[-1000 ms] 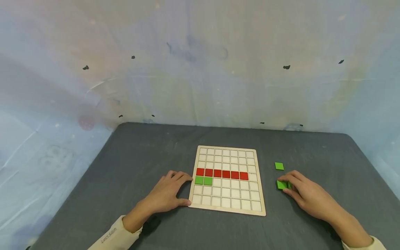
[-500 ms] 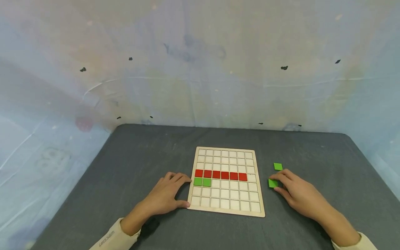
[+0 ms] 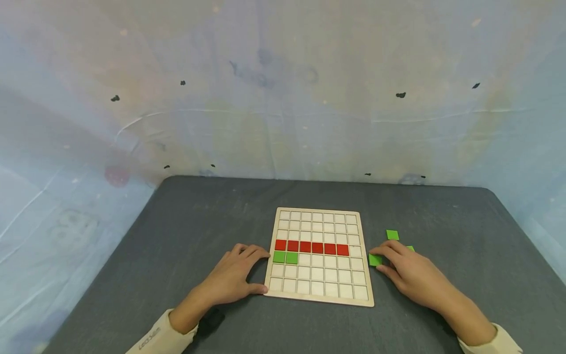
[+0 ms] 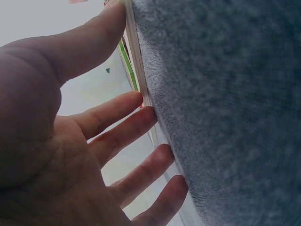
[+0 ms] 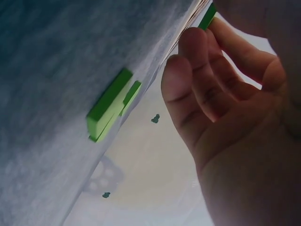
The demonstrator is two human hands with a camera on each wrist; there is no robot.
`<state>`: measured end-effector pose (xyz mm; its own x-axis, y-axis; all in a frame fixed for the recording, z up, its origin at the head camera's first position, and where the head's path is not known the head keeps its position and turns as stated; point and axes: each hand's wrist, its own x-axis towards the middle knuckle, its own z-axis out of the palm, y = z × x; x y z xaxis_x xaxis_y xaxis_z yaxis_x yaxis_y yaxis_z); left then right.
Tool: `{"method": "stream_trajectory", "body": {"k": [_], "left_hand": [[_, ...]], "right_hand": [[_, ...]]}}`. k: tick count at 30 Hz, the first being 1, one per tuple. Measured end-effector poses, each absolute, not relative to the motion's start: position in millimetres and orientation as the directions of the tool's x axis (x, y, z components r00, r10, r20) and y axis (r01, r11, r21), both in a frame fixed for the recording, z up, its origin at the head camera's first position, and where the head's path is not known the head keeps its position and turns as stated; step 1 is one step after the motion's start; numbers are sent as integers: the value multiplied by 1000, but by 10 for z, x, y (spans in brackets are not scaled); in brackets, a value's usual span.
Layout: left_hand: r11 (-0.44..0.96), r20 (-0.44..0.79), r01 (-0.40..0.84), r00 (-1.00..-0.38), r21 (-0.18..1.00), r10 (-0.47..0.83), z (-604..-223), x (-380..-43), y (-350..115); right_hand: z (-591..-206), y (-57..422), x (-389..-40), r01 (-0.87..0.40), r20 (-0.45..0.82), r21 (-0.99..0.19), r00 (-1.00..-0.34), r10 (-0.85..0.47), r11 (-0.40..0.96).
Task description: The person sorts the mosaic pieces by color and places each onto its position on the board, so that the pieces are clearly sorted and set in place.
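Observation:
A wooden grid board [image 3: 319, 298] lies on the dark table. One of its rows holds several red square tiles [image 3: 317, 248], and two green tiles [image 3: 285, 257] sit at the left of the row below. My left hand [image 3: 227, 280] rests at the board's left edge, thumb by the near corner and fingers extended, as the left wrist view confirms. Just right of the board, my right hand [image 3: 417, 279] pinches a green square tile [image 3: 375, 260] between thumb and fingers. That tile [image 5: 208, 18] is partly hidden by the hand in the right wrist view.
A loose green tile [image 3: 392, 235] lies beyond my right hand. Another green tile [image 3: 411, 248] is mostly hidden behind that hand; in the right wrist view the near loose tile [image 5: 108, 106] looks thick or stacked. A pale patterned curtain [image 3: 283, 98] hangs behind the table [image 3: 212, 211].
My right hand has moved left toward the board with the green tile pinched, uncovering part of a green tile behind it. My left hand stays at the board's edge.

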<state>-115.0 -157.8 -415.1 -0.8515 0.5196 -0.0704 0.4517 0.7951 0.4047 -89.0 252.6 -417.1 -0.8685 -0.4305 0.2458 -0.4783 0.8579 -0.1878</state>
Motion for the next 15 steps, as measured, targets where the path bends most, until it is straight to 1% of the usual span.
{"method": "stream_trajectory", "body": {"k": [7, 15], "left_hand": [[801, -74, 453, -852, 392, 518, -4155, -1158, -1575], [805, -77, 453, -853, 384, 517, -4153, -1157, -1572]], "right_hand": [[-4159, 2435, -899, -474, 209, -200, -876, -435, 858], [-4168, 2391, -910, -508, 239, -206, -855, -461, 836]]}}
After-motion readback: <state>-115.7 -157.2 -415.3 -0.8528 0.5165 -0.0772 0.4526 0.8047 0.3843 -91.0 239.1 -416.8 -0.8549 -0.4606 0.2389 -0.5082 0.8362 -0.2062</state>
